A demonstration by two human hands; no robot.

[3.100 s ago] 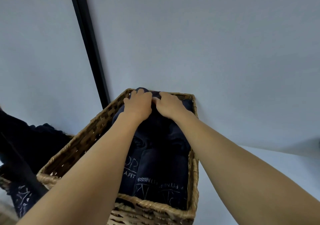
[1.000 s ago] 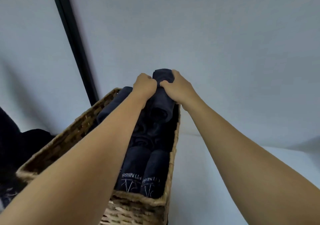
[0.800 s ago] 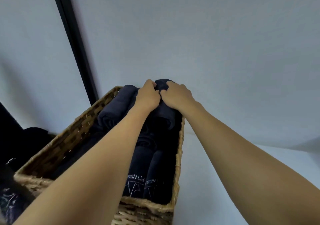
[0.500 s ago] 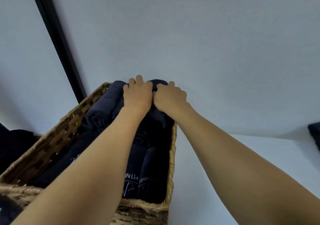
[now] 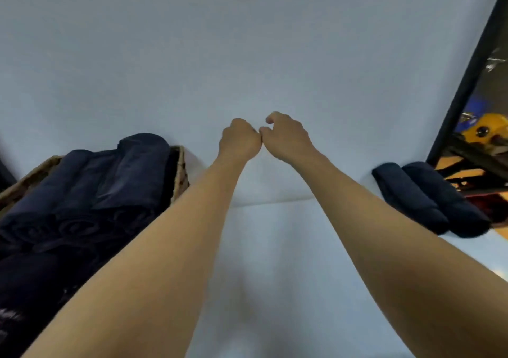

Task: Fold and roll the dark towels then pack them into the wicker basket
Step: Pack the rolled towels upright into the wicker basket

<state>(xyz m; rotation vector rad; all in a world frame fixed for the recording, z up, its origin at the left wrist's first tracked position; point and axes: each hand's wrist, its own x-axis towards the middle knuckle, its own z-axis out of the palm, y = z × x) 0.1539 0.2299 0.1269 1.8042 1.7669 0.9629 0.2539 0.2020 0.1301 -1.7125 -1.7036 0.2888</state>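
Hovering knuckle to knuckle above the tabletop (image 5: 275, 261) with left hand (image 5: 240, 141) and right hand (image 5: 286, 138) curled, gripping nothing, free for the next pick. Probably calls for fetching the two spare rolls (image 5: 428, 201) at right, since wicker basket (image 5: 180, 170) at left already brims with rolled dark towels (image 5: 110, 181).

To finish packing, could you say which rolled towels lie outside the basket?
The two rolled towels at far right; the others are in the wicker basket.

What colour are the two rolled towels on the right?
The towels are dark navy; head view.
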